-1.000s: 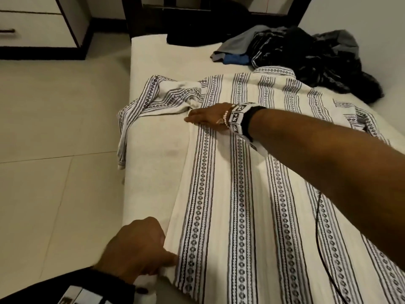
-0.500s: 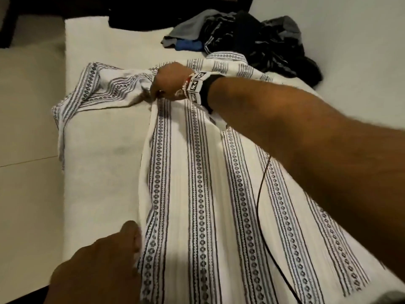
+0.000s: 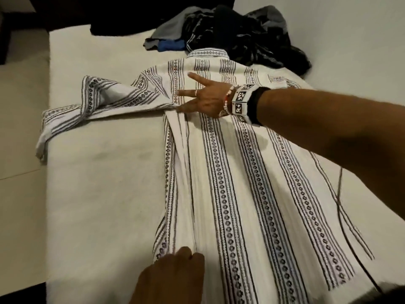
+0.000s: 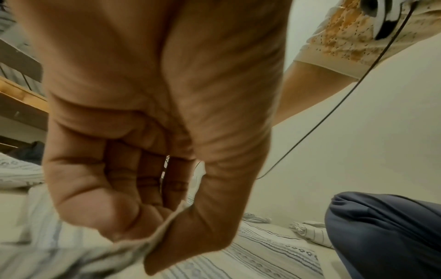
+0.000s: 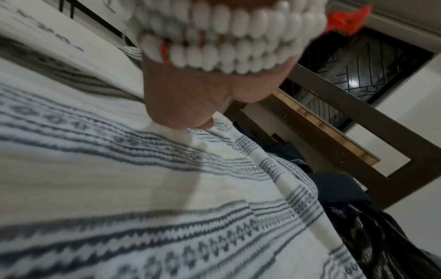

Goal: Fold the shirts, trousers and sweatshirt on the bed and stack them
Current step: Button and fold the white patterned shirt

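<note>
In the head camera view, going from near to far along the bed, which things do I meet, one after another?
left hand gripping the hem → striped shirt → right hand with fingers spread on the shirt → shirt collar → pile of dark clothes

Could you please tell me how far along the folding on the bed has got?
Early days: no folded stack is visible. In hand is the striped shirt, spread flat with its left side edge turned inward. The left hand pinches the hem while the right hand rests with spread fingers near the shoulder. Its left sleeve lies unfolded, and the dark clothes pile behind the collar remains untouched.
</note>
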